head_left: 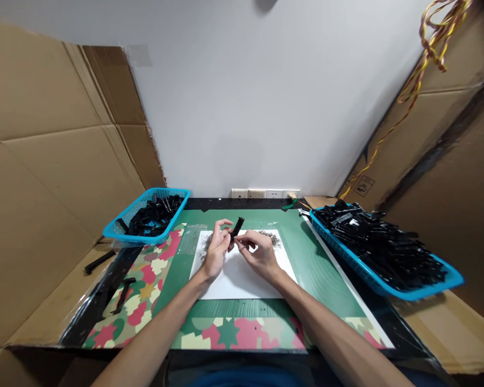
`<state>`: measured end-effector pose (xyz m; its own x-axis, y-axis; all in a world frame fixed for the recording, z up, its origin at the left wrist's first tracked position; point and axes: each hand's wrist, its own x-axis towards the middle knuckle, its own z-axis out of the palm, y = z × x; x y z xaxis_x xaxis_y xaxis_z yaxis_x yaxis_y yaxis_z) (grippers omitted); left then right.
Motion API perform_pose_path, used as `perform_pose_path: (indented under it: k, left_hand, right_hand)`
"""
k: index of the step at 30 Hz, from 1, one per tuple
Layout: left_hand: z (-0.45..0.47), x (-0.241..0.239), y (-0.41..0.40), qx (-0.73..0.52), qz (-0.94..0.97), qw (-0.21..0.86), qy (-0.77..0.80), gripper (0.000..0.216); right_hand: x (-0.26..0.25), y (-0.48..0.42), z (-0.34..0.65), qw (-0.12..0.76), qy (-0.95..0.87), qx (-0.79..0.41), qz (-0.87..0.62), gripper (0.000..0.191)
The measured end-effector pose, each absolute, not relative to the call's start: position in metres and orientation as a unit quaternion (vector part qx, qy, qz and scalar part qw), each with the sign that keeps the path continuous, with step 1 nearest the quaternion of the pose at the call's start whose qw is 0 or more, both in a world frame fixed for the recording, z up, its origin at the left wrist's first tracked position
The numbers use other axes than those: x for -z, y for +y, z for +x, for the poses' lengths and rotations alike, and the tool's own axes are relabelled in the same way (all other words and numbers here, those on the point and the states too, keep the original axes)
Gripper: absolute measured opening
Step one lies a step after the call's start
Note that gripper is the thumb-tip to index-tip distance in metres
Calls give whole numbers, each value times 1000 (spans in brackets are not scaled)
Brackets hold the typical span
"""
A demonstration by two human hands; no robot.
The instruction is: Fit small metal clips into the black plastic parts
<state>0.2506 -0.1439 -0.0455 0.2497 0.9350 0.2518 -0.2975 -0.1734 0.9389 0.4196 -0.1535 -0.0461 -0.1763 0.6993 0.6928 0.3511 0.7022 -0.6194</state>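
Note:
Over a white sheet [246, 279], my left hand [216, 250] grips a short black plastic bar [237, 227], tilted with its upper end pointing up and away to the right. My right hand [260, 252] is closed in a pinch at the bar's lower end. Whether its fingertips hold a small piece there, I cannot make out. Two piles of small dark bits [272, 238] lie on the sheet, one behind each hand.
A blue basket [121, 236] with black parts stands at the left. Another blue basket [371, 285], heaped with black parts, is on the right. Loose black pieces [123, 295] lie at the left edge. Cardboard walls [52, 177] flank the table; twisted wires [403, 118] hang at right.

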Motion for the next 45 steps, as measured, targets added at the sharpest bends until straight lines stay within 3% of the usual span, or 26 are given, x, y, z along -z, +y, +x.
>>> perform_pose_path:
  k: [20,23,27,30,39,45]
  left_hand:
    - [246,43,-145,-505,483,645,310,32]
    - [245,46,-141,-500,546,575,350,33]
    - [240,44,-138,-485,693,356,397,31]
    - [236,43,-139,-452,756,250,402,19]
    - [234,56,-137,-419,786,178,418,11]
    - [239,63,-138,-395,801,141,428,9]
  right_hand:
    - [49,-137,439,456,-820,-31,-345,20]
    - [52,-131,443,452,-820,-35,-351,19]
    - [60,-118,454,438,-819,-61,-365,19]
    - [67,-110,463,425,-820,-76,-376,20]
    - [64,-113,466,375,-843,-96,-373,11]
    - [50,-117,465,389,-840,-48,-375,27]
